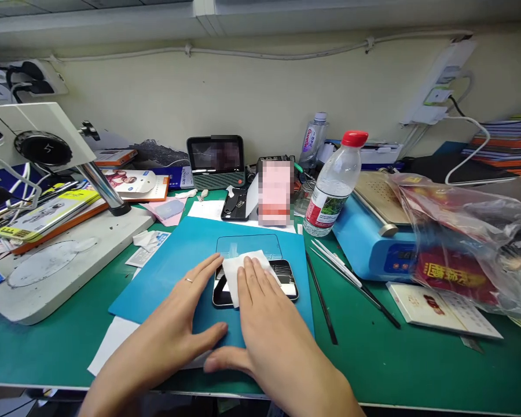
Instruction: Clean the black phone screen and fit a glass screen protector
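A black phone [286,277] lies flat on a blue work mat [191,243] in the middle of the green desk. A white wipe [237,269] covers the left half of its screen. My right hand [267,324] rests flat on the wipe with fingers stretched out, pressing it onto the phone. My left hand [178,324], with a ring on one finger, lies open on the mat with its fingertips against the phone's left edge.
Thin black and white pry tools [342,272] lie right of the mat. Behind them stand a water bottle [334,185] and a blue heating machine [373,237]. A plastic bag [464,243] fills the right side. A microscope base [47,266] sits left.
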The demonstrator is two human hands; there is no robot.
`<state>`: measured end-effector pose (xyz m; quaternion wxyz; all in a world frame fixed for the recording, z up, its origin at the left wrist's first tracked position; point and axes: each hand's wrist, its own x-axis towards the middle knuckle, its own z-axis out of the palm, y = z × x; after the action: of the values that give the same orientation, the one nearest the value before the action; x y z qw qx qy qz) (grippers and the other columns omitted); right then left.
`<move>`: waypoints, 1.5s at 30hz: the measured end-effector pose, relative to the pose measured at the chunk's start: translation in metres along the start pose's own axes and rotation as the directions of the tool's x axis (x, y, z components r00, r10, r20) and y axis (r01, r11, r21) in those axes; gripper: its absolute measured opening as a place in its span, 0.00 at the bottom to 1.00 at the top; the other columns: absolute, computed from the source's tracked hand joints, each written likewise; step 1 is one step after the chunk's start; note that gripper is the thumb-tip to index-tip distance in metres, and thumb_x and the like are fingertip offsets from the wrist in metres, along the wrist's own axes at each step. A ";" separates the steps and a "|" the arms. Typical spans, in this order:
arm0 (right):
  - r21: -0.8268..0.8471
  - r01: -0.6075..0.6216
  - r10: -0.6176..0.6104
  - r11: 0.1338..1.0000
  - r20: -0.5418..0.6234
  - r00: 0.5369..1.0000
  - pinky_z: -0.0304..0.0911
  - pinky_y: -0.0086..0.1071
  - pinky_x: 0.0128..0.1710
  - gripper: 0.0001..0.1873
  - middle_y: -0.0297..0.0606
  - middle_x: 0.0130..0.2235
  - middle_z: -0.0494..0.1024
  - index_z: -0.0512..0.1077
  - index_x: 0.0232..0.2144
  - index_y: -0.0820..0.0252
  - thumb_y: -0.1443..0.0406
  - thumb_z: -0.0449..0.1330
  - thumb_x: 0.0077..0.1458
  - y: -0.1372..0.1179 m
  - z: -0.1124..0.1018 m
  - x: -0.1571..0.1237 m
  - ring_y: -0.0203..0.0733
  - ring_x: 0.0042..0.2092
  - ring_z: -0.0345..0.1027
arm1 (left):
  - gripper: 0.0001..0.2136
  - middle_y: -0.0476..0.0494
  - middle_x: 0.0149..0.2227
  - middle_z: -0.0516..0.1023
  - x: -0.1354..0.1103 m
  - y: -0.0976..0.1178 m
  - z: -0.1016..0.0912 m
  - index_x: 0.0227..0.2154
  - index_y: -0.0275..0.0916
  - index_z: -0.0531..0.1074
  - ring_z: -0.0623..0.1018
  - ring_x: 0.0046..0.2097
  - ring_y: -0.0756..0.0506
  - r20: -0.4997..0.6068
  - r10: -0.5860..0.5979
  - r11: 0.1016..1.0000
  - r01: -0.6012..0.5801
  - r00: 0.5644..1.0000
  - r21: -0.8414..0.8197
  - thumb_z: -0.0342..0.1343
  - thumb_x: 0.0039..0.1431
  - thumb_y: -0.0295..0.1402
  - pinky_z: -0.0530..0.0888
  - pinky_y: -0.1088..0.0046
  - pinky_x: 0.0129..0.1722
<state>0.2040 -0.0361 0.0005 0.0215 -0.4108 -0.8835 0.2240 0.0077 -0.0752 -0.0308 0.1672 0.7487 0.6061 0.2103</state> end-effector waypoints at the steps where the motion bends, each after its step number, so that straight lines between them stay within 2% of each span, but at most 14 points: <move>1: 0.022 0.009 -0.009 1.000 0.015 1.000 0.39 0.60 0.71 0.72 0.66 0.71 0.32 0.44 0.70 0.85 0.33 0.62 0.45 -0.002 0.001 0.000 0.70 0.73 0.27 | 0.40 0.47 0.75 0.51 -0.004 0.000 -0.002 0.73 0.54 0.43 0.58 0.72 0.35 -0.004 0.017 1.000 -0.017 1.000 0.004 0.57 0.63 0.36 0.67 0.55 0.67; 4: 0.079 0.058 -0.060 0.995 0.024 0.998 0.39 0.61 0.72 0.73 0.64 0.71 0.31 0.42 0.71 0.83 0.32 0.61 0.45 -0.006 0.007 0.000 0.70 0.73 0.27 | 0.35 0.50 0.74 0.53 -0.012 0.005 -0.009 0.73 0.57 0.43 0.61 0.71 0.36 -0.062 0.044 0.999 -0.042 0.997 0.030 0.52 0.68 0.39 0.69 0.55 0.65; 7: 0.122 0.166 -0.156 0.979 -0.086 0.984 0.38 0.56 0.73 0.72 0.61 0.72 0.33 0.42 0.71 0.80 0.34 0.64 0.44 -0.007 0.016 -0.004 0.65 0.74 0.29 | 0.27 0.54 0.72 0.59 -0.011 0.013 -0.010 0.71 0.58 0.51 0.65 0.69 0.38 -0.093 0.038 0.999 -0.035 0.995 0.027 0.46 0.72 0.40 0.70 0.56 0.65; 10: 0.172 0.248 -0.221 0.953 -0.162 0.962 0.37 0.49 0.74 0.67 0.56 0.73 0.35 0.39 0.73 0.74 0.37 0.63 0.50 -0.002 0.018 -0.009 0.58 0.75 0.31 | 0.23 0.55 0.69 0.63 -0.005 0.022 -0.004 0.68 0.55 0.60 0.67 0.68 0.40 -0.066 0.019 1.000 -0.019 0.998 0.004 0.43 0.74 0.42 0.68 0.57 0.67; 12: 0.177 0.266 -0.247 0.948 -0.122 0.961 0.35 0.47 0.74 0.63 0.52 0.74 0.35 0.38 0.73 0.70 0.42 0.65 0.53 0.001 0.015 -0.012 0.56 0.75 0.31 | 0.22 0.54 0.69 0.64 -0.001 0.030 0.001 0.68 0.53 0.63 0.67 0.69 0.41 -0.034 0.021 1.000 -0.021 0.999 0.015 0.41 0.74 0.44 0.67 0.56 0.68; 15: 0.111 0.248 -0.250 0.962 0.005 0.968 0.29 0.51 0.74 0.57 0.51 0.74 0.34 0.43 0.73 0.70 0.51 0.67 0.56 0.005 0.010 -0.018 0.60 0.75 0.28 | 0.25 0.50 0.69 0.63 0.005 0.048 0.010 0.67 0.48 0.64 0.66 0.68 0.40 0.019 0.073 0.996 -0.074 0.997 0.053 0.38 0.74 0.46 0.67 0.55 0.68; 18: 0.073 0.200 -0.205 0.977 0.066 0.976 0.28 0.57 0.73 0.51 0.49 0.73 0.34 0.41 0.74 0.65 0.55 0.63 0.59 0.011 0.010 -0.027 0.63 0.74 0.28 | 0.29 0.44 0.70 0.60 0.010 0.071 0.020 0.68 0.43 0.64 0.64 0.69 0.37 0.062 0.090 0.992 -0.095 0.994 0.081 0.38 0.73 0.50 0.68 0.52 0.67; 22: 0.051 0.177 -0.177 0.983 -0.021 0.984 0.34 0.64 0.72 0.49 0.48 0.74 0.33 0.40 0.74 0.59 0.54 0.60 0.61 0.030 0.020 -0.037 0.68 0.73 0.30 | 0.32 0.40 0.71 0.56 0.020 0.094 0.031 0.69 0.37 0.61 0.61 0.70 0.35 0.086 0.077 0.994 -0.082 0.993 0.066 0.35 0.73 0.52 0.66 0.49 0.68; 25: -0.031 0.117 -0.119 0.993 -0.089 0.989 0.39 0.67 0.70 0.46 0.51 0.74 0.37 0.46 0.74 0.63 0.55 0.59 0.62 0.040 0.024 -0.039 0.72 0.73 0.34 | 0.33 0.40 0.71 0.54 0.025 0.103 0.034 0.70 0.36 0.58 0.58 0.71 0.36 0.106 0.087 0.993 -0.095 0.991 0.073 0.33 0.73 0.52 0.64 0.50 0.69; 28: -0.153 0.046 -0.062 0.987 -0.097 0.993 0.43 0.64 0.71 0.44 0.54 0.73 0.41 0.48 0.73 0.68 0.61 0.60 0.60 0.041 0.017 -0.040 0.70 0.73 0.37 | 0.34 0.40 0.72 0.50 0.029 0.108 0.032 0.72 0.35 0.53 0.56 0.72 0.35 0.158 0.045 0.993 -0.062 0.986 0.105 0.31 0.73 0.52 0.62 0.47 0.69; 32: -0.256 0.054 -0.078 0.965 -0.087 0.993 0.47 0.60 0.71 0.43 0.53 0.73 0.46 0.47 0.73 0.69 0.63 0.57 0.61 0.035 0.004 -0.039 0.65 0.73 0.40 | 0.35 0.42 0.72 0.48 0.031 0.110 0.026 0.72 0.34 0.51 0.52 0.73 0.33 0.219 -0.027 0.988 -0.006 0.975 0.152 0.29 0.73 0.53 0.57 0.41 0.70; 36: -0.265 0.054 -0.085 0.963 -0.106 0.991 0.47 0.59 0.71 0.43 0.51 0.73 0.48 0.47 0.73 0.70 0.64 0.56 0.60 0.027 0.000 -0.033 0.64 0.73 0.41 | 0.34 0.46 0.73 0.48 0.029 0.103 0.022 0.72 0.36 0.49 0.50 0.74 0.34 0.206 -0.058 0.985 0.022 0.977 0.172 0.29 0.73 0.53 0.53 0.41 0.71; 41: -0.229 0.067 -0.069 0.971 -0.001 0.998 0.45 0.59 0.71 0.43 0.59 0.73 0.41 0.40 0.72 0.78 0.64 0.53 0.63 0.010 0.000 -0.016 0.64 0.73 0.36 | 0.32 0.51 0.73 0.49 0.020 0.081 0.015 0.72 0.42 0.50 0.50 0.74 0.35 0.134 -0.070 0.985 0.047 0.989 0.165 0.29 0.74 0.53 0.52 0.43 0.72; 45: -0.203 0.093 -0.094 0.975 0.005 0.996 0.39 0.58 0.72 0.44 0.56 0.74 0.37 0.38 0.73 0.72 0.60 0.54 0.65 -0.005 0.005 0.000 0.62 0.74 0.30 | 0.31 0.54 0.73 0.51 0.012 0.061 0.006 0.73 0.45 0.49 0.49 0.75 0.35 0.104 -0.106 0.987 0.092 0.989 0.132 0.28 0.74 0.52 0.52 0.43 0.72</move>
<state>0.1992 -0.0405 -0.0026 -0.0078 -0.3694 -0.9200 0.1306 0.0637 -0.0763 -0.0041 0.1630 0.7372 0.6445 0.1208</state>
